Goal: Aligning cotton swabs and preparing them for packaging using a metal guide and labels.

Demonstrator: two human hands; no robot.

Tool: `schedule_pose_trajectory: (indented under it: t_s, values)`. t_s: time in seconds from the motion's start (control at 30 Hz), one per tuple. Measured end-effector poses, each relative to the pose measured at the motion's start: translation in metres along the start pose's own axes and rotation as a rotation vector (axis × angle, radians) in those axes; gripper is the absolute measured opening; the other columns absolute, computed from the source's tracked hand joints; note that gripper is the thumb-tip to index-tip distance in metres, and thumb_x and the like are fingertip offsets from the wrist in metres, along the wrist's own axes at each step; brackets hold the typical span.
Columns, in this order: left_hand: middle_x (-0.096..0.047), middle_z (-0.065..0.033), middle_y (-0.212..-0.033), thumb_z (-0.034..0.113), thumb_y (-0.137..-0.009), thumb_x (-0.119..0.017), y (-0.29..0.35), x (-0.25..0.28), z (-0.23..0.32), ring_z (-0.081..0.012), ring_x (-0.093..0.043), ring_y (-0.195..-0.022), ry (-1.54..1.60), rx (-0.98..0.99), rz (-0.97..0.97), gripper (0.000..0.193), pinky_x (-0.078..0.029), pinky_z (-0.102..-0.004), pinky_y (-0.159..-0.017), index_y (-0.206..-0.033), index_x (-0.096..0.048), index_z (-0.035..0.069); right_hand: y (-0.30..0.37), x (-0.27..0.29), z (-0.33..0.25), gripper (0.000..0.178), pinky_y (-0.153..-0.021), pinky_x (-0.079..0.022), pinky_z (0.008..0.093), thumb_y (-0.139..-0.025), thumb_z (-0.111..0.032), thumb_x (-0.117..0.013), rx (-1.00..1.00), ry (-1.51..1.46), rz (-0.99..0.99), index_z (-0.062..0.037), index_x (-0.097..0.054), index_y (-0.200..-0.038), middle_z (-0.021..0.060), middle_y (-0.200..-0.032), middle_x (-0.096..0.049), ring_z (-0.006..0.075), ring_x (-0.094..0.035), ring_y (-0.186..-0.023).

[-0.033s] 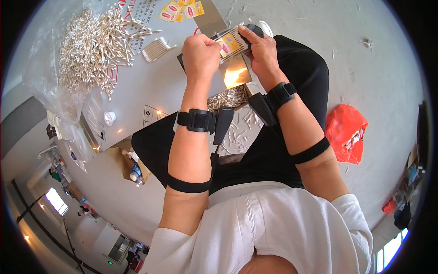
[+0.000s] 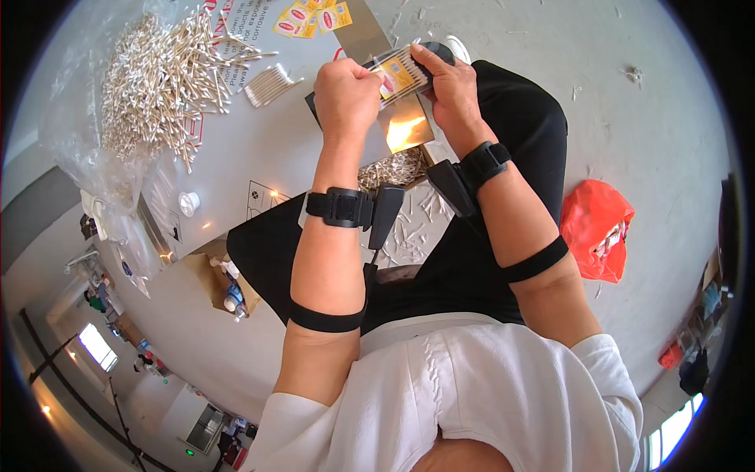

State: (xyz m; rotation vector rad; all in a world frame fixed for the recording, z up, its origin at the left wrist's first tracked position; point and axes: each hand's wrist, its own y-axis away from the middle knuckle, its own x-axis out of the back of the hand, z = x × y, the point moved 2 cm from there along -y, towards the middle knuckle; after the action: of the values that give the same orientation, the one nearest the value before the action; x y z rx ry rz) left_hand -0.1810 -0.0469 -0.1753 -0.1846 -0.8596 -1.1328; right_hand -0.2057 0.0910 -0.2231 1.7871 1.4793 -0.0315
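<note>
At the table's right edge, both hands hold a clear packet of cotton swabs [image 2: 410,69] with a yellow label card among the swabs. My left hand [image 2: 346,96] is closed at the packet's left end, fingers curled in and partly hidden. My right hand [image 2: 454,90] grips the other end, thumb on top near the white tips. A black rounded object [image 2: 442,53] shows just behind the right thumb; its kind is unclear. Left of my left hand, a small flat row of swabs [image 2: 271,86] lies on the table. Farther left rises a large heap of loose swabs [image 2: 157,86].
Yellow cards [image 2: 311,17] lie at the table's [image 2: 236,149] far side. A shiny metal plate [image 2: 405,126] sits below the packet, above a box of swabs [image 2: 393,169]. Clear plastic film [image 2: 67,134] borders the heap. A red bag [image 2: 598,228] rests on the floor at right.
</note>
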Motion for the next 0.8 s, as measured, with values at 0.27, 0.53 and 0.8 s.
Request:
schedule_pose_trajectory:
  t_s: [0.27,0.53,0.8]
  values:
    - [-0.067,-0.0157,-0.076,0.018,-0.073,-0.074,0.012,0.006,0.007,-0.0330,-0.066,-0.074,-0.103,-0.055,0.007,0.021,-0.052,-0.0405,-0.069,-0.082,-0.064,0.001,0.000,0.002,0.002,0.019,-0.060,-0.046,0.0260,-0.082,-0.019,-0.075,-0.021,0.013,-0.015,-0.0024,-0.068,-0.086,0.0024,-0.078,-0.066,0.0118,-0.059,-0.066]
    - [-0.037,-0.0251,-0.143,0.034,-0.087,-0.065,0.070,0.003,-0.019,-0.0418,-0.034,-0.133,-0.473,-0.557,0.263,0.068,-0.030,-0.0540,-0.104,-0.135,-0.038,-0.005,-0.012,0.015,-0.023,0.021,-0.069,-0.049,0.0290,-0.086,-0.029,-0.071,-0.068,0.175,0.060,-0.0084,-0.066,-0.086,-0.0003,-0.079,-0.066,0.0119,-0.061,-0.072]
    - [-0.013,-0.0237,-0.156,0.060,-0.092,-0.044,0.074,-0.016,-0.023,-0.0377,-0.008,-0.146,-0.609,-0.406,0.113,0.088,-0.010,-0.0605,-0.112,-0.149,-0.019,-0.003,-0.021,0.007,-0.015,0.019,-0.062,-0.050,0.0250,-0.080,-0.017,-0.077,-0.020,0.260,-0.126,-0.0008,-0.071,-0.089,0.0021,-0.078,-0.067,0.0106,-0.062,-0.067]
